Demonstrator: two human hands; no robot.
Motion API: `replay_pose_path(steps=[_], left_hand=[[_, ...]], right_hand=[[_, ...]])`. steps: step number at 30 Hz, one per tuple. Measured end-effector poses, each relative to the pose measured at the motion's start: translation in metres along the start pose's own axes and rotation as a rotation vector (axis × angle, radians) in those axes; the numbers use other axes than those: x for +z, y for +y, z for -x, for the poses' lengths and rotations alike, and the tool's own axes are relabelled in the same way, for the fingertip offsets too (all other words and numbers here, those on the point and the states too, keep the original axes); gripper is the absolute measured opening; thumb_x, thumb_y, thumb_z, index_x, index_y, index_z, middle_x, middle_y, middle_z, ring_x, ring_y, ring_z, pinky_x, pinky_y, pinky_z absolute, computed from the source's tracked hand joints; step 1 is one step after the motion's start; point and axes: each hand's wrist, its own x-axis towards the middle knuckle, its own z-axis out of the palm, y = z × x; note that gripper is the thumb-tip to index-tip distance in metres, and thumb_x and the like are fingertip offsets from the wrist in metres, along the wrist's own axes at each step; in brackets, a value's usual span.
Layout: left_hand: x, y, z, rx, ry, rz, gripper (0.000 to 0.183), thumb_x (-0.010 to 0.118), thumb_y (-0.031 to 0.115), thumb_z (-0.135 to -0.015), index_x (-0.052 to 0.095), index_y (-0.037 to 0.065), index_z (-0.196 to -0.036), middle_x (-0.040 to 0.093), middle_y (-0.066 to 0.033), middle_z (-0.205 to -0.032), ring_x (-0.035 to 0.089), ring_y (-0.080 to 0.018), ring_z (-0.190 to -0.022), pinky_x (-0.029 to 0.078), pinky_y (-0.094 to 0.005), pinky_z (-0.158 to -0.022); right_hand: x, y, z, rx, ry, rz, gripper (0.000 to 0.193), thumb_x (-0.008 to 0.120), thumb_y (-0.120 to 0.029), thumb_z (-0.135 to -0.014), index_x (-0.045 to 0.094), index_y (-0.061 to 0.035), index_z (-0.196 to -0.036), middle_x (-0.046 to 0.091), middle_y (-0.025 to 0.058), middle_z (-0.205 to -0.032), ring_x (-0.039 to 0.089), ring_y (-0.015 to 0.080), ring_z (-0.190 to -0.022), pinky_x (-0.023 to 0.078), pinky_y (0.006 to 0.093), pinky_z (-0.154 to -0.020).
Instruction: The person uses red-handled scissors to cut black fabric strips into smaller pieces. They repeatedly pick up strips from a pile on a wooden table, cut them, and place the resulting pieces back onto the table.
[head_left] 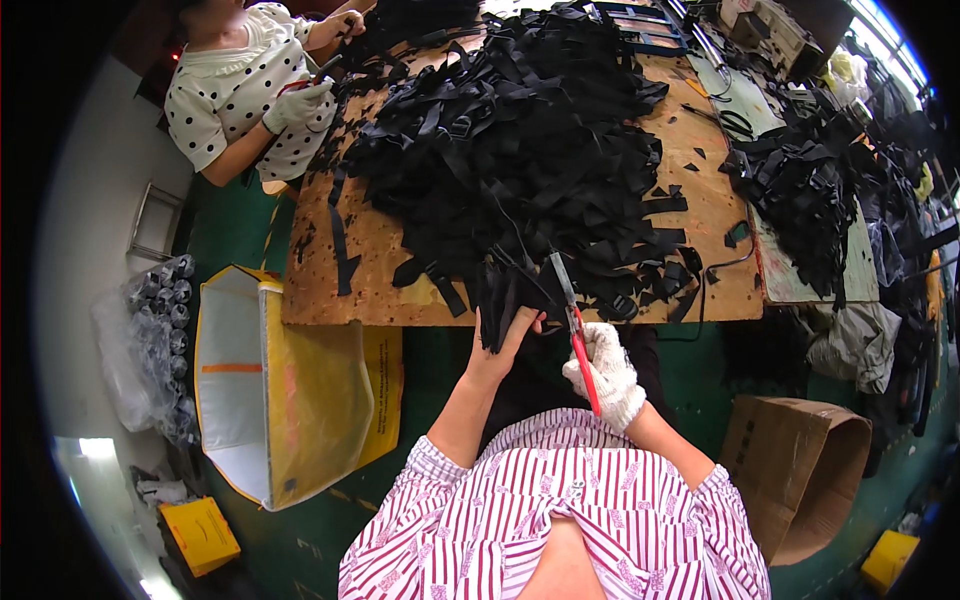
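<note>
My left hand (508, 335) is bare and closed around a bunch of black webbing straps (498, 310) at the table's near edge. My right hand (608, 375), in a white knitted glove, grips red-handled shears (580, 345). Their long metal blade points away from me, just right of the held straps and apart from my left hand. A big tangled heap of black straps (500, 150) rises beyond both hands, some with buckles.
Under the heap is a wooden table (335, 300). A co-worker (250, 85) in a dotted top, one hand gloved, holds a red-handled tool at far left. A yellow bag (310, 400) stands lower left, a cardboard box (790, 470) lower right. Black-handled scissors (735, 122) lie at right.
</note>
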Motion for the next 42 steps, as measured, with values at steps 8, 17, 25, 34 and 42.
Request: replay_pose_path(steps=[8, 17, 25, 34, 42], left_hand=[[-0.005, -0.003, 0.003, -0.003, -0.017, -0.100, 0.011, 0.054, 0.000, -0.086, 0.056, 0.000, -0.097, 0.058, -0.0045, -0.080, 0.055, -0.0106, -0.069, 0.048, -0.0266, -0.073], [-0.007, -0.005, 0.009, -0.018, 0.014, -0.012, 0.013, 0.055, -0.001, -0.086, 0.055, 0.000, -0.098, 0.057, -0.0041, -0.080, 0.055, -0.0104, -0.069, 0.049, -0.0266, -0.073], [-0.011, -0.007, 0.015, -0.028, -0.038, -0.070, 0.016, 0.053, -0.002, -0.084, 0.052, 0.000, -0.100, 0.056, -0.0049, -0.081, 0.054, -0.0112, -0.070, 0.049, -0.0275, -0.073], [-0.006, -0.001, 0.014, -0.077, -0.027, 0.033, 0.012, 0.052, 0.001, -0.086, 0.054, -0.001, -0.098, 0.056, -0.0043, -0.081, 0.053, -0.0115, -0.073, 0.047, -0.0273, -0.075], [-0.006, -0.001, 0.020, -0.043, -0.060, -0.100, 0.008, 0.056, -0.001, -0.084, 0.056, 0.000, -0.093, 0.057, -0.0036, -0.076, 0.055, -0.0103, -0.068, 0.048, -0.0261, -0.071]], right_hand=[[-0.007, 0.006, -0.002, -0.016, -0.028, 0.117, 0.051, 0.073, -0.018, -0.074, 0.043, -0.0015, -0.111, 0.057, 0.0091, -0.086, 0.056, 0.0176, -0.074, 0.048, 0.0315, -0.070], [0.000, 0.003, 0.005, 0.104, -0.014, -0.014, 0.051, 0.074, -0.016, -0.073, 0.044, -0.0018, -0.111, 0.055, 0.0086, -0.089, 0.055, 0.0185, -0.073, 0.047, 0.0317, -0.070], [-0.004, 0.001, 0.001, -0.007, -0.036, 0.161, 0.054, 0.076, -0.020, -0.071, 0.045, -0.0022, -0.112, 0.059, 0.0095, -0.089, 0.060, 0.0201, -0.079, 0.048, 0.0331, -0.072], [0.000, -0.009, 0.012, 0.105, -0.073, -0.142, 0.041, 0.060, -0.002, -0.076, 0.039, -0.0080, -0.110, 0.046, 0.0015, -0.077, 0.044, 0.0070, -0.056, 0.041, 0.0226, -0.050], [-0.004, -0.001, 0.007, 0.009, -0.049, 0.027, 0.043, 0.066, -0.010, -0.076, 0.042, -0.0027, -0.111, 0.054, 0.0074, -0.084, 0.054, 0.0115, -0.058, 0.047, 0.0258, -0.055]])
